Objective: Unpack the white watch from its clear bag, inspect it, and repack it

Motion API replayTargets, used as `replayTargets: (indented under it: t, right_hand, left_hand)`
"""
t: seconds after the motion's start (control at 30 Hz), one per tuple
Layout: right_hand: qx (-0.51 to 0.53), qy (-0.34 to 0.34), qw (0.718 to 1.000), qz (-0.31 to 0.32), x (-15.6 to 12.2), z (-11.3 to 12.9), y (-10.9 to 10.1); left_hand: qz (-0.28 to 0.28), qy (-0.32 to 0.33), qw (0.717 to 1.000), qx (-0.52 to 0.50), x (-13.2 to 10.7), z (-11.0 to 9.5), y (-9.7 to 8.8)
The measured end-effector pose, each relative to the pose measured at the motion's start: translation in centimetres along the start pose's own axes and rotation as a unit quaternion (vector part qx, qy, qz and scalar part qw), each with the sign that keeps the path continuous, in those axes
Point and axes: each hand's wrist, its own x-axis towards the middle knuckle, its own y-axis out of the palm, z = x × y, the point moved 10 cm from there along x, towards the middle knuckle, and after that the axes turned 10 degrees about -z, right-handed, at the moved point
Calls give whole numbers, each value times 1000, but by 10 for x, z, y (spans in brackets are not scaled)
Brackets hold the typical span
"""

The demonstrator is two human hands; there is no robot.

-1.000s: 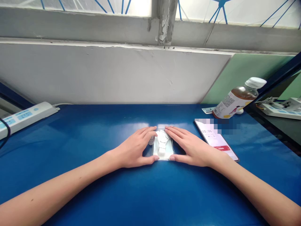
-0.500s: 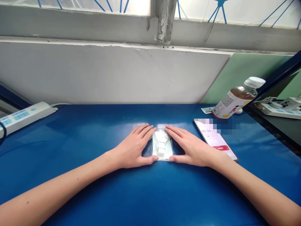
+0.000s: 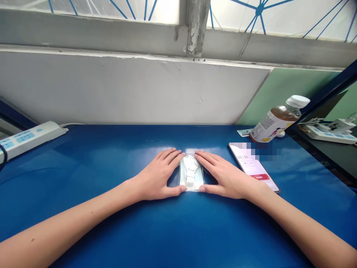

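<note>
A small clear plastic packet point(image 3: 190, 173) lies flat on the blue table between my hands. Inside it is a white item that looks coiled, with a small block near its lower end; its exact kind I cannot make out. My left hand point(image 3: 158, 175) rests along the packet's left side, fingers stretched out at the top and thumb at the lower left corner. On the other side, my right hand point(image 3: 224, 176) mirrors it, fingertips at the upper right corner and thumb at the lower right. Both hands are open, their fingertips at the packet's edges.
To the right lies a phone point(image 3: 255, 167) showing a timer, close to my right wrist. Behind it a drink bottle point(image 3: 276, 121) with a white cap stands by a small card point(image 3: 243, 133). A white power strip point(image 3: 33, 137) sits at the far left, another point(image 3: 329, 134) at the right.
The whole view has shifted very slightly. Both hands and the packet keep the same places relative to each other.
</note>
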Motion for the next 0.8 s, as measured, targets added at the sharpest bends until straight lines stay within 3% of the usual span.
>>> replayTargets:
  t: [0.8]
  right_hand:
    - [23,-5,1000,-17,0,2,-3]
  left_hand:
    - [-10,-1,1000,-21,1,0,-2]
